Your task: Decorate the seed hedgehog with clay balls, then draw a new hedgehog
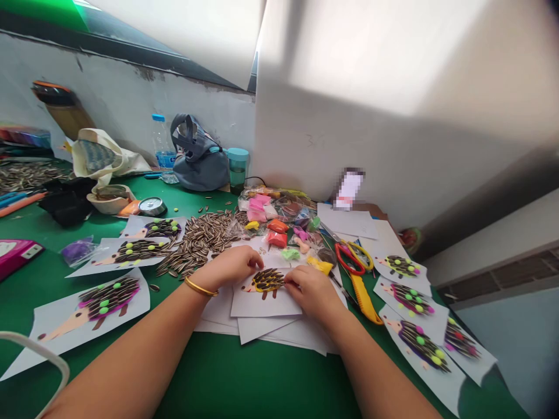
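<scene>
Hedgehog picture [265,291], mid-frame, needs light touches; my left grip [238,265] and right grip [313,288] curl inward, closure and hold unclear.

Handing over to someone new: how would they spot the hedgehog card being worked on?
On the green table, find the overlapping white sheets in the middle. On top, between the left hand and the right hand, lies the hedgehog card. Its seed-covered back shows yellow, and unlike the cards on either side, it has no round coloured dots.
</scene>
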Demonstrator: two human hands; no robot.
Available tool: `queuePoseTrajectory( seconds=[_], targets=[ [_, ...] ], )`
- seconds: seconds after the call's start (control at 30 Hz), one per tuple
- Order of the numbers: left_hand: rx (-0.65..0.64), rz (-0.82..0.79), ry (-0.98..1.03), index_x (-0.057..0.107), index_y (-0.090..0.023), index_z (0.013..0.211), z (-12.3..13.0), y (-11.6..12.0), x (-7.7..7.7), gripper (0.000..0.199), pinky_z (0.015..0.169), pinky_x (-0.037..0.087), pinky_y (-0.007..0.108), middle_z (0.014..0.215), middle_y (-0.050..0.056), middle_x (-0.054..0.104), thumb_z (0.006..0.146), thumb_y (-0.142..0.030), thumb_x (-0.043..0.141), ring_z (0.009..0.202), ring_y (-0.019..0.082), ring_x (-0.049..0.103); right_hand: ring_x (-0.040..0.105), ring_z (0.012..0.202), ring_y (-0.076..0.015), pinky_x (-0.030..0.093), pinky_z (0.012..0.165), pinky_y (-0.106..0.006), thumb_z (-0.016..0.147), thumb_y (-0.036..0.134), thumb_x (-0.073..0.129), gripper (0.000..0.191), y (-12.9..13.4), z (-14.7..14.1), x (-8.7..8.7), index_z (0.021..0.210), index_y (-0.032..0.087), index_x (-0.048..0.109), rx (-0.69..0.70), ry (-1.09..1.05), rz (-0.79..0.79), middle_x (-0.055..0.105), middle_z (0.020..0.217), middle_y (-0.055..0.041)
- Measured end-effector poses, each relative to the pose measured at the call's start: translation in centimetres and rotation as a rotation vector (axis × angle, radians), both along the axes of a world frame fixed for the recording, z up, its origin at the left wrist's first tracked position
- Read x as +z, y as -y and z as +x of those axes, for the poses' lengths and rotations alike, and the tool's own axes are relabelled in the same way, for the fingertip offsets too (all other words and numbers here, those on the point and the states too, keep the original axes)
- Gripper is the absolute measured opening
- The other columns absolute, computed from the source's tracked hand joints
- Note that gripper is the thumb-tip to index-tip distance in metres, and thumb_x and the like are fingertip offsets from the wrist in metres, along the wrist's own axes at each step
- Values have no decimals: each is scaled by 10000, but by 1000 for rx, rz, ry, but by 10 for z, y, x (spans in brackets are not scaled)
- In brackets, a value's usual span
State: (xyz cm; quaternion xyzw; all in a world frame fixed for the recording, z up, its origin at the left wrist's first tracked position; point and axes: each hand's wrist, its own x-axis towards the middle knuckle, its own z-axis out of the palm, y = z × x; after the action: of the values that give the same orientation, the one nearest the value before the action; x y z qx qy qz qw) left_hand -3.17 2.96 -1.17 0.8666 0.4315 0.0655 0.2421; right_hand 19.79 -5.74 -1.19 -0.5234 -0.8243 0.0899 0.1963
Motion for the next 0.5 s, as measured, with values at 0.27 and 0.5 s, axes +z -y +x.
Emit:
queuePoseTrajectory(
  seconds=[0.27,0.5],
  targets=[
    [48,-4,-12,735,-281,948,2,1,0,301,631,408,229,864,-3,721,720,-201,556,745,161,618,588,777,-157,420,712,-260,841,172,639,75,-2,-1,-3,813,213,695,8,-8,21,662,803,-24],
    [40,0,-37,738,-263,964,4,4,7,321,644,409,223,871,8,722,718,-175,551,761,159,617,591,773,-156,414,710,-260,845,181,637,76,-3,-4,-5,818,209,703,13,30,32,670,799,-26]
  ],
)
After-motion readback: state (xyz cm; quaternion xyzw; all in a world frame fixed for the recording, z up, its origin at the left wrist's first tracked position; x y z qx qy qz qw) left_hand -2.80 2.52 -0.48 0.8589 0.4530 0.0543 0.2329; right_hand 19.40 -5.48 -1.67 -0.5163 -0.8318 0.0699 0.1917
